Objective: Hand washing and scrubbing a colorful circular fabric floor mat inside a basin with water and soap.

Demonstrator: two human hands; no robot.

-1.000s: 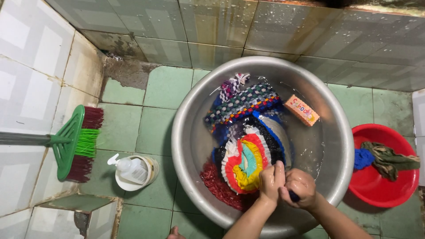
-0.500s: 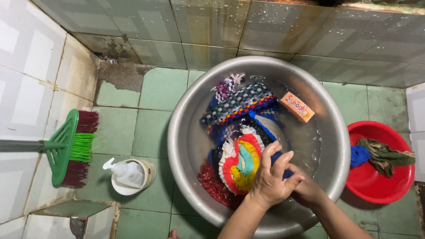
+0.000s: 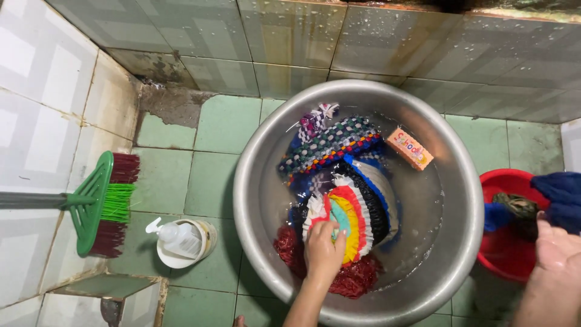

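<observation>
While your left hand (image 3: 324, 251) presses down on the rainbow-coloured crocheted mat (image 3: 345, 221), your right hand (image 3: 557, 251) is far away from it, over the red plastic basin (image 3: 493, 254) on the floor at the right side. The mat lies in the metal wash basin (image 3: 260, 200), near its front rim, half in the water, and its long axis goes from the front rim up toward the back rim. Your left hand is clearly the nearer one: its fingers are bent and rest on the lower edge of the mat, closed on the fabric. Your right hand holds a dark blue wet cloth (image 3: 563, 197) above the red basin; how tightly the fingers close I cannot tell, because the frame edge cuts them.

Half a second ago both hands were together at the front right part of the wash basin, rubbing the blue cloth. Now that cloth has left the water and moved to the right, and your left hand has shifted to the left onto the mat. The orange soap bar (image 3: 410, 148) stayed near the back rim.
</observation>
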